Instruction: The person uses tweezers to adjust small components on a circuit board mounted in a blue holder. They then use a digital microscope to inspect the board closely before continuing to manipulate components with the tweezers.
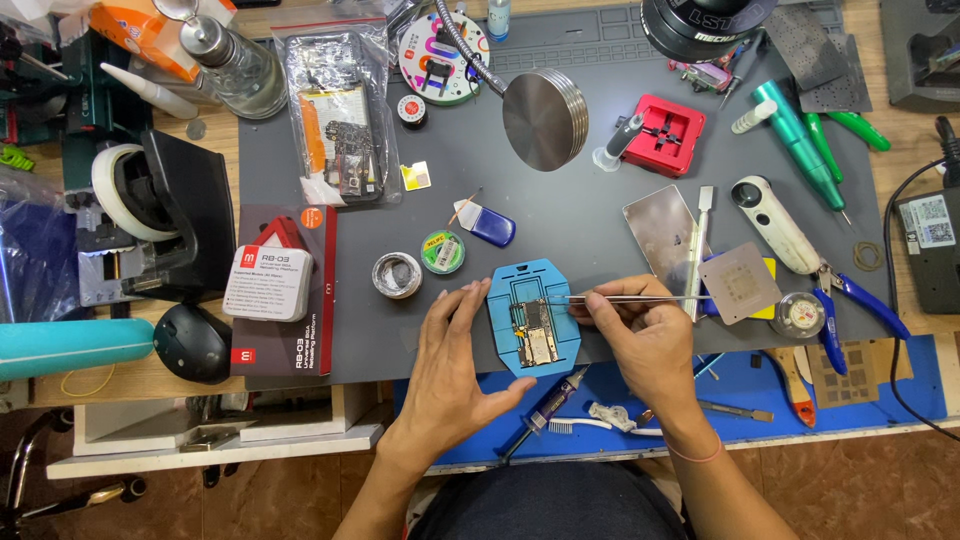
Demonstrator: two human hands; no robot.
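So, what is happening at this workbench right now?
A person is working on a small circuit board seated in a blue holder on a grey work mat. The left hand rests flat against the left side of the holder, steadying it. The right hand pinches thin metal tweezers that lie level over the top edge of the board, tips pointing left. A syringe and a toothbrush lie just below the holder.

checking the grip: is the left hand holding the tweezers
No, the right hand holds the tweezers; the left hand steadies the blue holder.
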